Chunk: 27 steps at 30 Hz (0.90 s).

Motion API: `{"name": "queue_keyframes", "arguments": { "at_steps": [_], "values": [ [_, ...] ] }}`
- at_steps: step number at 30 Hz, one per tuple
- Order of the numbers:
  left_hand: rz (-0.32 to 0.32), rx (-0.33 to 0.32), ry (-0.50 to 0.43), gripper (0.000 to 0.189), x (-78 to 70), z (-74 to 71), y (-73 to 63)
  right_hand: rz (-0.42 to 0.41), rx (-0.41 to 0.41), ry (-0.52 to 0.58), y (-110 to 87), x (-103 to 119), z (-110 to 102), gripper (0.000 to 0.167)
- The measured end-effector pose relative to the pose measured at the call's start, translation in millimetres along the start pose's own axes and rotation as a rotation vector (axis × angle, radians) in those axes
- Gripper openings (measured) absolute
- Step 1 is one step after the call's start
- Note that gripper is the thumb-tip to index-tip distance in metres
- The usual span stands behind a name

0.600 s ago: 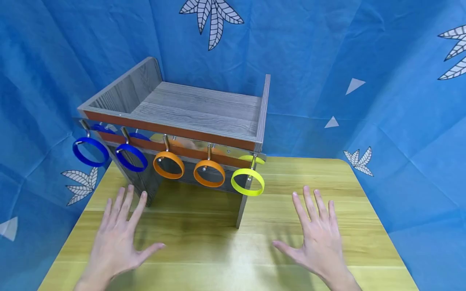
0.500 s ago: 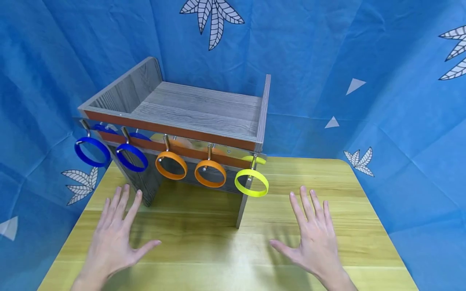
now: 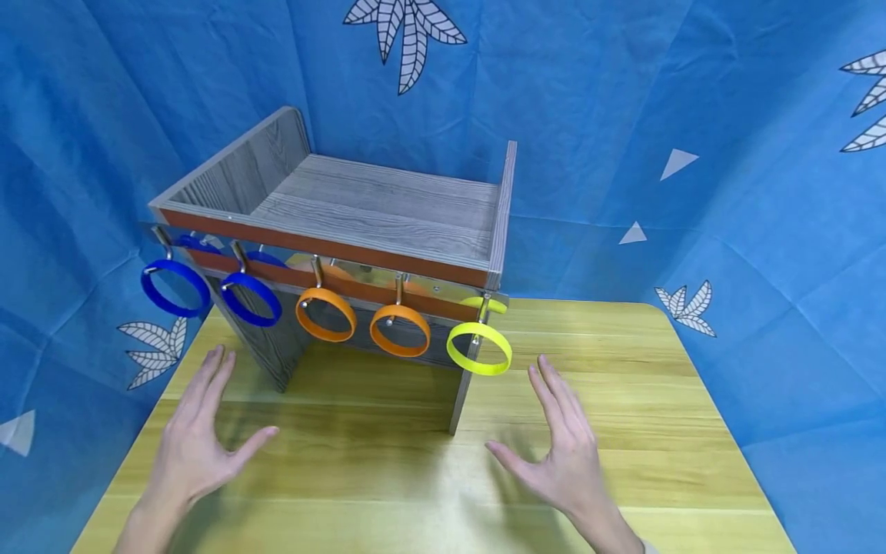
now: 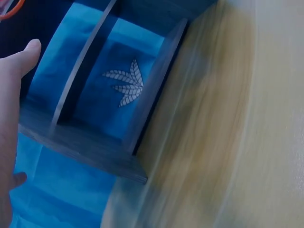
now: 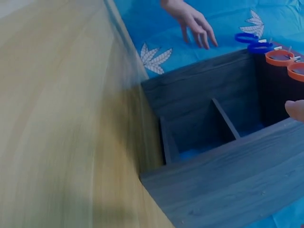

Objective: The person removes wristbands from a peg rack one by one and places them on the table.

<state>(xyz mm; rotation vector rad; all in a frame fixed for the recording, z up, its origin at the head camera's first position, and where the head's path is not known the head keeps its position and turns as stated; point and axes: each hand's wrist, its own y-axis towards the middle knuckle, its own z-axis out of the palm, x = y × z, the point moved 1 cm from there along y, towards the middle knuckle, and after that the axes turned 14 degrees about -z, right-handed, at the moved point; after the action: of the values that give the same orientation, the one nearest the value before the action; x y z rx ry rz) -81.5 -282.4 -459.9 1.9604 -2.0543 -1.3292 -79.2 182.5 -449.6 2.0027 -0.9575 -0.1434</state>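
A grey wood-grain shelf point(image 3: 374, 204) carries a row of hooks on its front strip. From the hooks hang two blue rings point(image 3: 181, 312), two orange rings point(image 3: 401, 352) and one yellow ring point(image 3: 484, 369). My left hand point(image 3: 190, 454) is over the table, in front of and below the blue rings, fingers straight and thumb spread. To the right of the shelf, below the yellow ring, my right hand point(image 3: 566, 462) has the same spread shape. Neither holds anything. Only part of the left hand point(image 4: 7, 109) shows in its wrist view.
The shelf stands on a light wooden table point(image 3: 623, 369). Blue cloth point(image 3: 588, 100) with leaf prints surrounds it at the back and sides. A crossbar point(image 4: 85, 61) runs between the shelf's side panels in the left wrist view.
Both hands have shifted left and turned, with the fingers closer together. The yellow and left orange rings have moved slightly right; all the rings remain on their hooks.
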Motion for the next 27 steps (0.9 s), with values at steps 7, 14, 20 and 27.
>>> {"name": "queue_keyframes", "arguments": {
  "at_steps": [7,14,20,27],
  "values": [
    [-0.023,-0.076,-0.151,0.108,15.2,8.2,7.5,-0.029,-0.172,0.162,9.2,4.2,14.9,0.084],
    [-0.091,-0.095,-0.402,0.087,18.7,17.6,15.6,0.040,-0.269,0.376,15.7,7.5,31.0,0.068],
    [-0.173,-0.105,-0.481,0.092,17.6,25.2,23.0,0.138,-0.295,0.483,21.1,8.2,43.9,0.058],
    [-0.260,-0.123,-0.527,0.078,15.1,26.9,28.5,0.204,-0.303,0.527,26.5,13.7,54.4,0.049]
  ]
}}
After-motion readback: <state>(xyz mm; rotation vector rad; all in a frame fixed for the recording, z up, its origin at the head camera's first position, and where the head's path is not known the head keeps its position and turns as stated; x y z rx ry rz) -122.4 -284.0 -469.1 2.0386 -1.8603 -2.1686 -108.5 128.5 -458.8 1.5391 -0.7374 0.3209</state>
